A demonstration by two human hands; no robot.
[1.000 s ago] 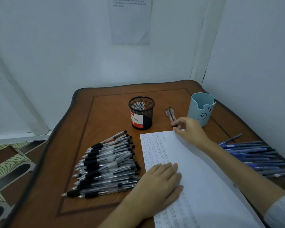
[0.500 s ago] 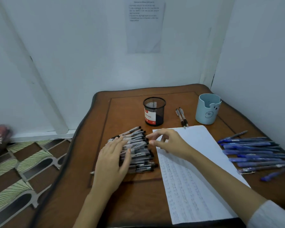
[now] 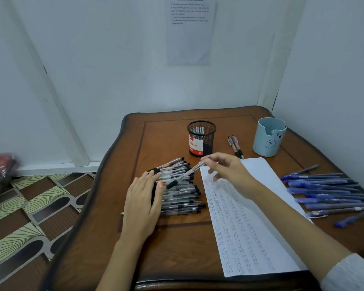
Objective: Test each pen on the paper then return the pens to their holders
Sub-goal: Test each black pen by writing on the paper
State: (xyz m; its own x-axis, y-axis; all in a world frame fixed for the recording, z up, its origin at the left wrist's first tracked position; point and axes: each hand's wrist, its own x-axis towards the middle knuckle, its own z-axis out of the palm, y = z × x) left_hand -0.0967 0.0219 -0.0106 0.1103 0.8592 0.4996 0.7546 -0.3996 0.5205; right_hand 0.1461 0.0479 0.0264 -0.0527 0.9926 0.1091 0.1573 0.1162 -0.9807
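Pinching one black pen (image 3: 186,174), the right hand (image 3: 229,171) should swing it toward four o'clock onto the paper (image 3: 240,227); flat-fingered left hand (image 3: 143,198) steadies the pile (image 3: 183,198).

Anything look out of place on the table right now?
Two pens lie apart from the black pile and blue pile, between the mesh holder and blue cup. Nothing looks spilled or damaged.

Dim bluish light, soft faint shadows, wide-angle bending at edges, blurred pink object (image 3: 0,166) far left
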